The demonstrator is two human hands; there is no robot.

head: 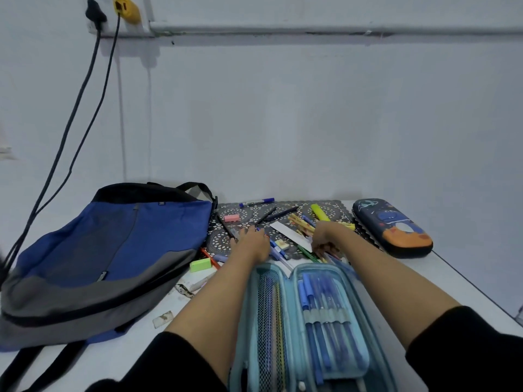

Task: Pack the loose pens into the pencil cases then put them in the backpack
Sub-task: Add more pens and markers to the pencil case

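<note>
An open light-blue pencil case (311, 321) lies in front of me with several blue pens under its elastic bands. Beyond it, loose pens and pencils (283, 215) are scattered over a dark patterned mat (334, 206). My left hand (250, 241) reaches onto the mat with its fingers on the pens at the mat's left part. My right hand (325, 237) curls down over a bunch of pens and pencils (331, 257) just past the open case. A shut dark pencil case (392, 226) with an orange end lies at the right. The blue and grey backpack (104, 258) lies flat at the left.
A pink eraser (232, 218), a green eraser (200, 264), a yellow highlighter (319, 212) and a white ruler (291, 232) lie among the pens. Two black cables (70, 131) hang from wall sockets behind the backpack. The table's right edge runs close to the dark case.
</note>
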